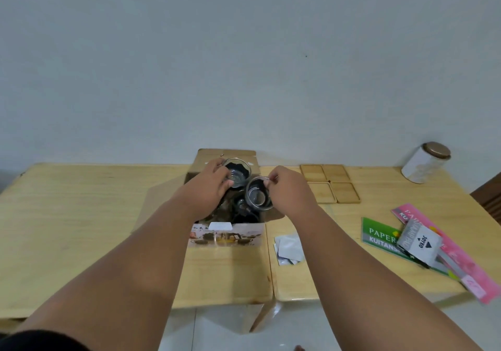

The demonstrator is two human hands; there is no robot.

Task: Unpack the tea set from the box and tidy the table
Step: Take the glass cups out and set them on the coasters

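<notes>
An open cardboard box (225, 238) with a printed tea-set picture on its front stands in the middle of the wooden table (81, 215). My left hand (210, 188) grips a small clear glass cup (236, 173) above the box's far side. My right hand (288, 190) pinches the rim of a second clear glass cup (257, 195), tilted over the box opening. Dark tea-set parts (241, 209) lie inside the box, mostly hidden by my hands.
Several square wooden coasters (329, 182) lie right of the box. A white canister with a brown lid (424, 162) stands at the far right. Green and pink paper pads (379, 235) and a grey packet (420, 239) lie right. White sachets (288, 246) rest near the front.
</notes>
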